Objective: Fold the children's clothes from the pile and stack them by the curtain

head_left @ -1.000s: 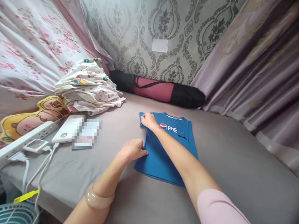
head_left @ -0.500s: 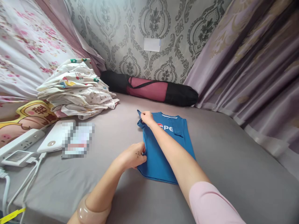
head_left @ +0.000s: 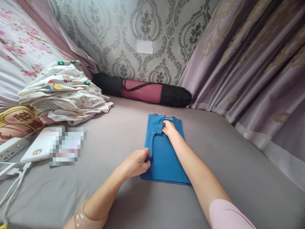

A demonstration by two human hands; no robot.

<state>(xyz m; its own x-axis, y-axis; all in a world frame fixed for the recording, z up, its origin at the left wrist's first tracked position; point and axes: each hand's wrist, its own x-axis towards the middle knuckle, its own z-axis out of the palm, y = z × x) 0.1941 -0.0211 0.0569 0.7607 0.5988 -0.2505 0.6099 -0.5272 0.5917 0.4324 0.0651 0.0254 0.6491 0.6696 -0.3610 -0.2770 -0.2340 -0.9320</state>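
A blue T-shirt [head_left: 164,152] lies folded into a narrow strip on the grey bed sheet [head_left: 238,165]. My right hand [head_left: 168,128] pinches the folded-over left sleeve near the collar at the shirt's far end. My left hand [head_left: 137,162] grips the shirt's left edge near its lower end, fingers closed on the fabric. A pale bangle sits on my left wrist, and a pink sleeve covers my right upper arm.
A pile of white patterned cloth [head_left: 64,92] lies at the left. A black and pink rolled bag [head_left: 145,90] rests against the patterned wall. A white power bank [head_left: 38,149], power strip [head_left: 10,149] and cables sit at the left edge. Purple curtains [head_left: 250,63] hang on the right.
My right hand carried the shirt's left side and sleeve over to the right, covering the logo. The shirt is now narrower. My left hand kept its hold on the left edge.
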